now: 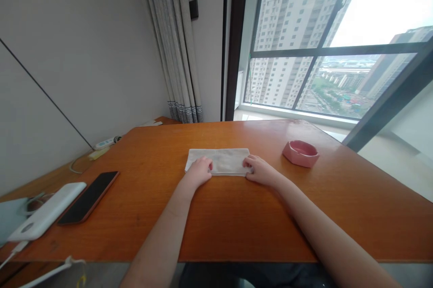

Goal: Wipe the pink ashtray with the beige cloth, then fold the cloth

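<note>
A white folded cloth (226, 162) lies flat on the brown table (233, 216), its long side running left to right. My left hand (200, 171) rests on the cloth's lower left part, fingers curled and closed against the fabric. At the right end, my right hand (262, 171) has its curled fingers and thumb on the edge of the cloth. Both forearms reach in from the near edge of the table. The undersides of the fingers are partly hidden.
Right of the cloth stands a pink ashtray-like dish (301, 153). On the left lie a dark phone (89, 198) and a white power bank (47, 211) with a cable. A power strip (106, 143) sits by the wall. Behind the table are a curtain (172, 44) and a window.
</note>
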Demonstrator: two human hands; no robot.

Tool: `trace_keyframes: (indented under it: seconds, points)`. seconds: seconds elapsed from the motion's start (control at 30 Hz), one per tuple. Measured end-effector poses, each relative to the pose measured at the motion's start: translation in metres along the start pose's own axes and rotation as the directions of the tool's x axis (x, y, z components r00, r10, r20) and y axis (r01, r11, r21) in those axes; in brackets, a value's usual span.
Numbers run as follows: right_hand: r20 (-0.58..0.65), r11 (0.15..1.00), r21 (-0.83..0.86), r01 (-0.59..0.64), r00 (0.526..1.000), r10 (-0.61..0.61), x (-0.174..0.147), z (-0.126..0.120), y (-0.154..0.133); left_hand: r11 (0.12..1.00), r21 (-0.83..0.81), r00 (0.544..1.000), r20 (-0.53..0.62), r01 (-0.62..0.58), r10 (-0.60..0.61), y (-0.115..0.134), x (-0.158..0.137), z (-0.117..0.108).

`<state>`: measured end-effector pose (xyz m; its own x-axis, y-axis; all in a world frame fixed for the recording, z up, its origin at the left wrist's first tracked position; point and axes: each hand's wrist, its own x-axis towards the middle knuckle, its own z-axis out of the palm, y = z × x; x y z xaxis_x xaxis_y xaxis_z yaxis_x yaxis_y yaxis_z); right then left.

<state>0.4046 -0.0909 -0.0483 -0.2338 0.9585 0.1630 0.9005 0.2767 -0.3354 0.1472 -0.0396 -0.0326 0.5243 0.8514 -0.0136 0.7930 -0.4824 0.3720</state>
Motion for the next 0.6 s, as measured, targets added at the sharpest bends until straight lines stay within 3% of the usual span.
trace_keyframes:
  seconds: [0.17,0.33,0.6]
  points:
    - [-0.018,0.987,-0.158,0.016,1.0,-0.019,0.002,0.004,-0.008,0.992,0.086,0.995,0.015,0.094,-0.096,-0.005,0.0,-0.005]
    - [-0.089,0.944,-0.328,-0.03,0.996,0.001,0.008,0.012,-0.01,0.993,0.086,0.99,-0.114,0.086,-0.076,-0.005,0.005,0.0]
    - [-0.176,0.941,-0.322,-0.1,0.983,0.044,0.007,0.01,-0.016,0.999,0.022,0.977,-0.208,0.045,-0.039,-0.005,0.007,-0.002]
